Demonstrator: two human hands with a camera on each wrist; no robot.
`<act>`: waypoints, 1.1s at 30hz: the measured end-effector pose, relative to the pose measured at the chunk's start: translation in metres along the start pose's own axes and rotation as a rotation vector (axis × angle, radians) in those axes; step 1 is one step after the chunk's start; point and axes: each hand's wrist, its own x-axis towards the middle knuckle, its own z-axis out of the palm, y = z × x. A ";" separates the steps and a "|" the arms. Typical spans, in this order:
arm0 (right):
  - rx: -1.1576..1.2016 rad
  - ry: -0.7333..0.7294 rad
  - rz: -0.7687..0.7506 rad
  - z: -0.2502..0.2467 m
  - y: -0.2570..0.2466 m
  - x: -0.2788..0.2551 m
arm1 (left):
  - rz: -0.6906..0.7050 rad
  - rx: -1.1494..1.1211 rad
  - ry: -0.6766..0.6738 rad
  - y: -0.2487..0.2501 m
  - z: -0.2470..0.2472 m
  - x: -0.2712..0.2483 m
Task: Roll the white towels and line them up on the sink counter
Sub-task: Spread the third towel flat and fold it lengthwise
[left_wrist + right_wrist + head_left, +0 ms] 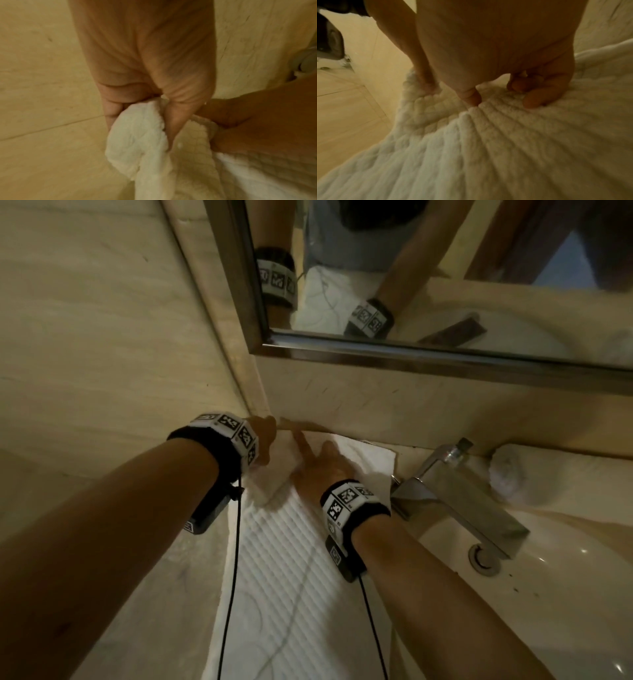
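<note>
A white ribbed towel [291,559] lies flat along the sink counter [171,583], running from the front edge to the back wall. My left hand [270,440] is at its far left corner. In the left wrist view the left hand [142,115] pinches a bunched fold of the towel [137,142] between thumb and fingers. My right hand [318,460] rests beside it on the far end, fingers spread. In the right wrist view the right hand [476,94] presses its fingertips into the towel [488,148]. A rolled white towel [510,474] lies behind the tap at the right.
A chrome tap [455,494] stands just right of the towel, over the white basin [565,594]. A framed mirror [445,268] hangs above the back wall. A beige tiled wall [102,337] closes the left side of the counter.
</note>
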 end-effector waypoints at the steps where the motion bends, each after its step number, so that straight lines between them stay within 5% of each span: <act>1: -0.024 0.041 -0.016 0.003 -0.001 -0.004 | -0.002 0.024 0.035 -0.002 -0.002 -0.001; 6: 0.177 0.297 -0.213 0.010 -0.006 -0.017 | 0.036 -0.006 0.144 0.011 -0.017 0.000; 9: 0.183 0.095 -0.268 0.013 -0.006 -0.011 | 0.014 -0.001 0.138 0.014 -0.015 -0.001; 14: 0.071 -0.031 -0.198 0.023 -0.006 0.000 | -0.158 0.101 -0.248 -0.005 -0.018 0.011; 16: 0.082 -0.034 -0.168 0.025 -0.009 0.002 | -0.174 0.083 -0.298 -0.001 -0.020 0.007; 19: 0.101 -0.042 -0.104 0.022 -0.015 0.003 | -0.129 0.071 -0.186 0.012 -0.025 -0.015; 26: 0.159 -0.038 -0.050 0.017 -0.015 0.005 | -0.051 -0.370 0.025 0.010 -0.038 -0.041; 29: 0.184 -0.054 -0.013 0.015 -0.017 0.006 | -0.044 -0.257 0.060 0.011 -0.040 -0.053; 33: 0.147 -0.064 0.003 0.014 -0.020 0.004 | -0.041 -0.058 -0.067 0.001 -0.063 -0.085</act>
